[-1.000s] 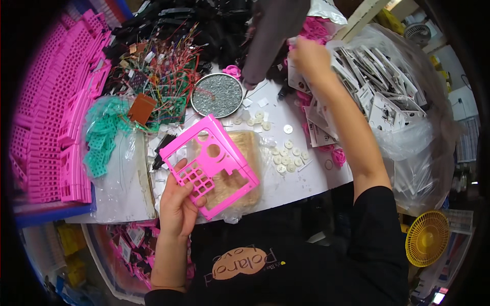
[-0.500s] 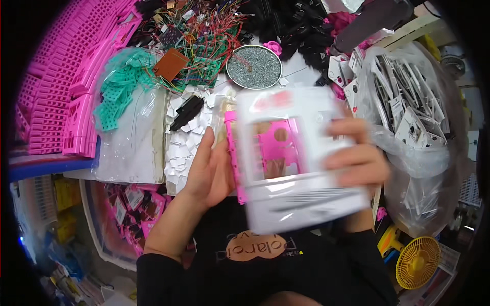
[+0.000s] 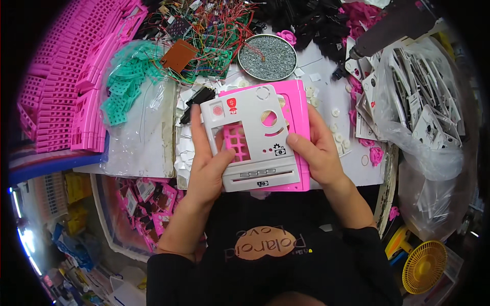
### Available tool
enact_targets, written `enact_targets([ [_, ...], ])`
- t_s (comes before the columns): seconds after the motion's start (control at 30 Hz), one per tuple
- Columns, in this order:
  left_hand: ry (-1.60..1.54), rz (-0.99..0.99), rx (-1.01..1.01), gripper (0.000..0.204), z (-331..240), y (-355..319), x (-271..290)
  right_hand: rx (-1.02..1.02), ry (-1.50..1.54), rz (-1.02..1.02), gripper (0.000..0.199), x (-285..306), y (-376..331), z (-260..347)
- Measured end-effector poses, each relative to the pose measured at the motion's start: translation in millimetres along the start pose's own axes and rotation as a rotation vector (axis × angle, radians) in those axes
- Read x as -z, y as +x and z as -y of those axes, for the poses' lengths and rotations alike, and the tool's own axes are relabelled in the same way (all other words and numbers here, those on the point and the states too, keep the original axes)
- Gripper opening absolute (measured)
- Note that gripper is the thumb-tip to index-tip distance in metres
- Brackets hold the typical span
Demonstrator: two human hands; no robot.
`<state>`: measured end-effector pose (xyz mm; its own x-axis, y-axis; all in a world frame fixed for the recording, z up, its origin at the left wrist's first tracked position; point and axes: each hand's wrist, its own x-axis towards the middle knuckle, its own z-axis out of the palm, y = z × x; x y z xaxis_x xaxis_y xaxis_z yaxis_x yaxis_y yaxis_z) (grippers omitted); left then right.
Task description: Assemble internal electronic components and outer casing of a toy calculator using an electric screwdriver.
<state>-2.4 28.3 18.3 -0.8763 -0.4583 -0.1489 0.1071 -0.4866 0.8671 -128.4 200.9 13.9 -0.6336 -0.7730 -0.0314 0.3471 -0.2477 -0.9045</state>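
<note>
A white plastic front panel [image 3: 258, 109] is held up before me, with a square cutout, round holes and small red and black printed marks. Behind it sits a pink plastic panel [image 3: 301, 130] that sticks out at the top and right; its grid of square holes shows through the cutout. My left hand [image 3: 206, 168] is closed on the white panel's left edge, thumb over the front by the cutout. Closed around the pink panel's right side is my right hand [image 3: 319, 150], its thumb lying near the white panel's edge. The fingers behind the panels are mostly hidden.
Around the table stand stacked pink panels [image 3: 56, 97], a bag of green pieces [image 3: 127, 81], wired circuit boards [image 3: 219, 35], a round tin of screws [image 3: 268, 57] and a plastic bag of white panels [image 3: 413, 102]. A power tool [image 3: 388, 30] hangs at upper right.
The white panel was blurred and farther right in my right hand; now it lies over the pink panel. My left hand has closed on its edge, and my right hand has moved to the pink side.
</note>
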Motion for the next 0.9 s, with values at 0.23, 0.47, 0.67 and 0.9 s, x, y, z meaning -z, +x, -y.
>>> enact_targets([
  [0.23, 0.003, 0.043, -0.257, 0.09, 4, 4, 5, -0.101, 0.134, -0.063, 0.058, -9, 5, 4],
  [0.47, 0.094, 0.103, -0.187, 0.075, 15, -2, 0, -0.001, -0.166, 0.06, 0.069, -6, 0, -2],
  [0.67, 0.17, 0.057, -0.166, 0.084, 15, -5, 10, 0.029, -0.244, 0.106, 0.069, -10, 2, 5],
  [0.9, 0.06, 0.056, -0.172, 0.087, 18, -12, 8, -0.008, -0.185, 0.175, 0.066, -7, -1, 1],
])
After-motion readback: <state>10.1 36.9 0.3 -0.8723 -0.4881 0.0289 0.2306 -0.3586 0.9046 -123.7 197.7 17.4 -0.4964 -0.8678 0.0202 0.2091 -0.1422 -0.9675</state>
